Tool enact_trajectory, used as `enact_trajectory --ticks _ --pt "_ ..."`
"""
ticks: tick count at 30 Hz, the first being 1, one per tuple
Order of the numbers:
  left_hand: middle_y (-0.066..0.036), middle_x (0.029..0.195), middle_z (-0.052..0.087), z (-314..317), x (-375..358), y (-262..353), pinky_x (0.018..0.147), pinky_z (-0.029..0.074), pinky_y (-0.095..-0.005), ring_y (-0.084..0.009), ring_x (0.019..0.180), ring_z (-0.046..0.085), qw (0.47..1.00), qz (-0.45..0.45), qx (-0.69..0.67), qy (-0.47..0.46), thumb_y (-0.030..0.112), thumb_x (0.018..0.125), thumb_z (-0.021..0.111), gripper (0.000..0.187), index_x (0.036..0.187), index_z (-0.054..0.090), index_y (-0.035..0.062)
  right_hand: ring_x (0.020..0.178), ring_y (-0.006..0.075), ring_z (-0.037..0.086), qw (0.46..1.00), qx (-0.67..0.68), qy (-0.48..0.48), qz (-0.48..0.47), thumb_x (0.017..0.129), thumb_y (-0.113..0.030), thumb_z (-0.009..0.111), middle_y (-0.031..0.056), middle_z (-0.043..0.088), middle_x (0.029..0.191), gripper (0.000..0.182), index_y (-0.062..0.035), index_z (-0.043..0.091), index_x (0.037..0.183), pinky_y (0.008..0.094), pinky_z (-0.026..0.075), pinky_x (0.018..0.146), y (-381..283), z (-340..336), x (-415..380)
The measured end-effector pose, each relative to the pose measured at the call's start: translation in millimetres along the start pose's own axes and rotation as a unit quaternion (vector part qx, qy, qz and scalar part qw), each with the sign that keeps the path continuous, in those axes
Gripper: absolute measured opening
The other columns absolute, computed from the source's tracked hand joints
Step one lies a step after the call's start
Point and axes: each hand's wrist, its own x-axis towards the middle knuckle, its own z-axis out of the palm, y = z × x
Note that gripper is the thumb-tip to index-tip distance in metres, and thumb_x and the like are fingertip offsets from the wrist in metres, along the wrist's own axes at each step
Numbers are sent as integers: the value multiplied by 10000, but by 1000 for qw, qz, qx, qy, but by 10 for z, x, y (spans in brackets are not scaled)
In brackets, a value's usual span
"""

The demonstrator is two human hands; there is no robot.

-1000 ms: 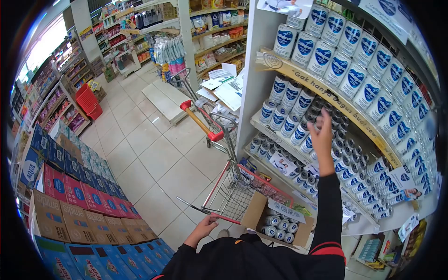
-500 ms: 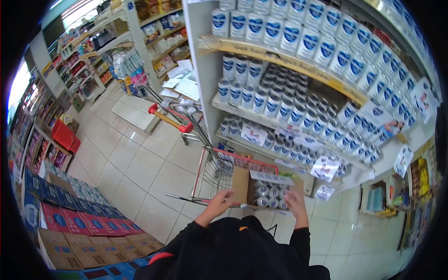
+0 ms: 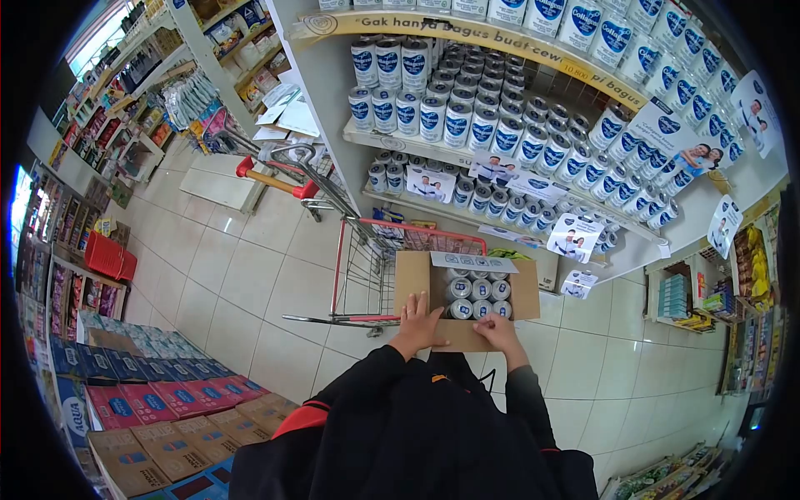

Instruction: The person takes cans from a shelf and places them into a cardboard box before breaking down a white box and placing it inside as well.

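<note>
The open cardboard box [image 3: 525, 292] sits just below and right of the middle of the frame, its flaps turned out, rows of silver-topped cans [image 3: 481, 289] packed inside. From here I'd judge it heavy for its size: the cans stiff, smooth and a bit slippery, the card walls likely to bend. It would be best taken low under two opposite sides, not by the flaps; a single can, round its body.

The left hand [image 3: 419, 323] lies flat, fingers spread wide, over the box's near left corner. The right hand [image 3: 498, 332] is at the near right edge, fingers curled in; whether it pinches the card I can't tell. Both forearms reach up from the bottom of the frame, elbows bent, wrists close to the body.

A wire trolley [image 3: 371, 279] stands just left of the box. Shelving [image 3: 321, 92] full of white-and-blue cans fills the upper right, and stacked cartons [image 3: 179, 446] the lower left.
</note>
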Motion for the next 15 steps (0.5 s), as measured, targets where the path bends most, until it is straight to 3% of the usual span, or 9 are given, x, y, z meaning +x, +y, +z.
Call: enact_trajectory --ticks 2,5,7,8,10,11,13,15 --pt "-229 1319 101 -46 33 45 935 173 -542 -466 1193 86 1000 -11 8 -20 566 573 613 712 1146 450 177 635 152 526 999 -34 -31 -4 650 -228 680 61 553 676 280 -26 556 799 270 426 596 -139 -13 173" --pt "-222 1319 105 -32 56 79 923 203 -543 -477 1184 99 999 -21 24 -28 545 555 638 658 1067 519 148 675 213 532 992 -122 2 -34 626 -235 693 116 552 785 395 -15 518 903 310 431 616 -317 97 509" --pt "-220 1319 111 -32 62 101 918 217 -543 -482 1180 107 999 -26 32 -17 535 545 651 643 1027 544 123 752 271 546 964 -190 82 -166 614 -235 691 171 512 947 571 6 406 1046 346 440 651 -370 249 734" --pt "-221 1317 115 -47 67 130 910 235 -542 -478 1180 113 998 -39 48 -27 533 540 657 656 1020 543 100 752 271 546 964 -189 80 -169 614 -235 691 171 512 947 571 6 406 1046 346 440 651 -422 310 788" --pt "-221 1315 120 -49 85 165 902 253 -540 -474 1180 119 996 -55 63 -37 531 536 663 671 1013 541 76 831 315 545 956 -276 74 -60 600 -234 691 214 436 1087 721 22 278 1133 377 442 691 -607 400 797" --pt "-223 1313 121 -46 96 175 889 277 -538 -476 1176 131 995 -58 69 -47 534 536 663 685 1010 535 57 831 315 545 956 -276 71 -63 600 -234 691 214 436 1087 721 22 278 1133 377 442 691 -660 423 786" --pt "-225 1311 123 -78 109 170 875 301 -536 -477 1173 143 994 -64 73 -56 536 535 662 700 1007 530 37 894 326 531 933 -359 26 26 585 -259 697 231 373 1169 807 16 213 1170 389 440 724 -711 467 760" --pt "-198 1336 76 -122 115 157 870 296 -552 -469 1187 128 993 -60 50 -93 535 554 657 723 1060 503 42 898 324 530 924 -379 39 12 577 -281 701 233 358 1192 835 10 205 1183 398 440 711 -675 507 774"
